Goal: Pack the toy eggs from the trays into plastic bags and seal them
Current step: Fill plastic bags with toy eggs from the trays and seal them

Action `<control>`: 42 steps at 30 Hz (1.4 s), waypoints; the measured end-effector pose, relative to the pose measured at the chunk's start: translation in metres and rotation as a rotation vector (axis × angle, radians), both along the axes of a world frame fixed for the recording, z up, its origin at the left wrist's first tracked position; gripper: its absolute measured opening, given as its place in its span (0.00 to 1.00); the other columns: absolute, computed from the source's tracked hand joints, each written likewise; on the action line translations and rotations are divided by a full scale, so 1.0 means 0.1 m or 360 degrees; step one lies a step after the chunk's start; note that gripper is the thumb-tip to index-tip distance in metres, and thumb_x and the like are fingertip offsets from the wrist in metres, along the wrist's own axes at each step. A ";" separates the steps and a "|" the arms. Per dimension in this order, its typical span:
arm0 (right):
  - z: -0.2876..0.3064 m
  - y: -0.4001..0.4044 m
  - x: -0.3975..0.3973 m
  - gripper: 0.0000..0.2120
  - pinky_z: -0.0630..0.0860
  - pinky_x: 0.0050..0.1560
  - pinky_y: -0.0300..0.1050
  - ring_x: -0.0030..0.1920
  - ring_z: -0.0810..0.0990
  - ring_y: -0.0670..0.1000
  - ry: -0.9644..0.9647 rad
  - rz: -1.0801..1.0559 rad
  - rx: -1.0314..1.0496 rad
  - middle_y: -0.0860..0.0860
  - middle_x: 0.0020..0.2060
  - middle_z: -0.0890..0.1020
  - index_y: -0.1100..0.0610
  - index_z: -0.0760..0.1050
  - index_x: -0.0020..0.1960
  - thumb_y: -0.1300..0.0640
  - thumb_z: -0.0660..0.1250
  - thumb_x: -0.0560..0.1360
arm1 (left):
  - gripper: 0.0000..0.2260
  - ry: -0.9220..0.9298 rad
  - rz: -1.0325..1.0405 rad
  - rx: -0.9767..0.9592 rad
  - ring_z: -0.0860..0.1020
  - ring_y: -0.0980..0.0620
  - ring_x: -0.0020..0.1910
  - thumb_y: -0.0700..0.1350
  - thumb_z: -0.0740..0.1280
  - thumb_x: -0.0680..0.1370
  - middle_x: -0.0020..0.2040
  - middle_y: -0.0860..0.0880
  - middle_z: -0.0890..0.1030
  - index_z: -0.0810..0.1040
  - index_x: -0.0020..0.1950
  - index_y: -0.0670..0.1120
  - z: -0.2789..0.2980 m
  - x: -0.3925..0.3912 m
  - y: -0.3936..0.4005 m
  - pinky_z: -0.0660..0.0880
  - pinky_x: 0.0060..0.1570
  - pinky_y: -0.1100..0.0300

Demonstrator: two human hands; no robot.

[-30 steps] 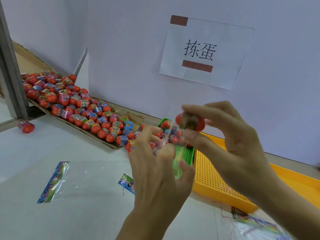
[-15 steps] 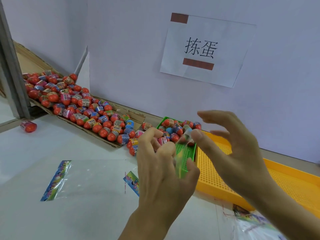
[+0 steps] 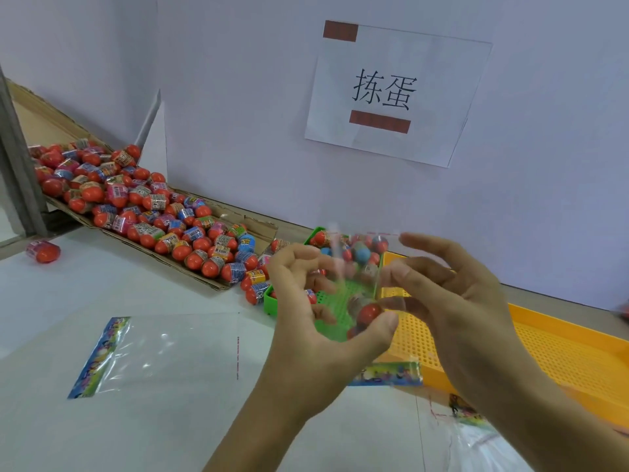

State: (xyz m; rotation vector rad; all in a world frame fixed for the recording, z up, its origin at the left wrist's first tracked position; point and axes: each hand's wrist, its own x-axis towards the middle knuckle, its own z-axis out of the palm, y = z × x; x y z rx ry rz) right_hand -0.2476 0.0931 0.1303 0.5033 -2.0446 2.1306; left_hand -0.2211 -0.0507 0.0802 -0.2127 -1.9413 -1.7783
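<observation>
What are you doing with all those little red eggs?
A person is packing toy eggs into clear plastic bags. Both hands hold one clear bag up above the green tray: the left hand grips it from the side and the right hand pinches its other edge. One red egg sits inside it. Many more eggs wait on the cardboard tray, and an empty bag lies flat on the table.
</observation>
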 end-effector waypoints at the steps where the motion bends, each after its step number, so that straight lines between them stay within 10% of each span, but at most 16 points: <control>1: 0.01 0.01 0.00 0.16 0.81 0.38 0.41 0.43 0.85 0.51 0.0016 0.0004 -0.0046 0.55 0.39 0.85 0.54 0.79 0.55 0.58 0.70 0.68 | 0.35 -0.0056 -0.0138 0.0149 0.78 0.52 0.62 0.57 0.77 0.60 0.60 0.54 0.78 0.65 0.63 0.58 -0.01 -0.01 0.00 0.77 0.61 0.53; 10: 0.02 0.06 0.06 0.17 0.81 0.37 0.42 0.43 0.85 0.50 0.0046 -0.0005 -0.0063 0.54 0.39 0.85 0.53 0.78 0.57 0.57 0.69 0.68 | 0.23 -0.0217 -0.0421 0.0490 0.84 0.49 0.41 0.49 0.77 0.63 0.38 0.48 0.85 0.78 0.56 0.48 -0.01 -0.06 0.00 0.80 0.40 0.61; 32: 0.05 0.08 0.05 0.12 0.81 0.37 0.43 0.43 0.85 0.50 0.0147 -0.0182 -0.0294 0.52 0.40 0.85 0.55 0.76 0.57 0.64 0.66 0.75 | 0.27 -0.0317 -0.0621 0.0954 0.85 0.46 0.47 0.46 0.79 0.63 0.49 0.41 0.85 0.80 0.60 0.44 0.03 -0.07 -0.04 0.81 0.40 0.60; 42: -0.06 0.04 0.18 0.17 0.80 0.40 0.40 0.43 0.85 0.45 -0.0067 0.0035 0.0617 0.46 0.40 0.85 0.46 0.82 0.42 0.34 0.71 0.64 | 0.28 -0.0211 -0.0369 0.0917 0.85 0.45 0.50 0.51 0.77 0.60 0.49 0.43 0.86 0.78 0.58 0.45 0.05 -0.07 -0.04 0.82 0.44 0.57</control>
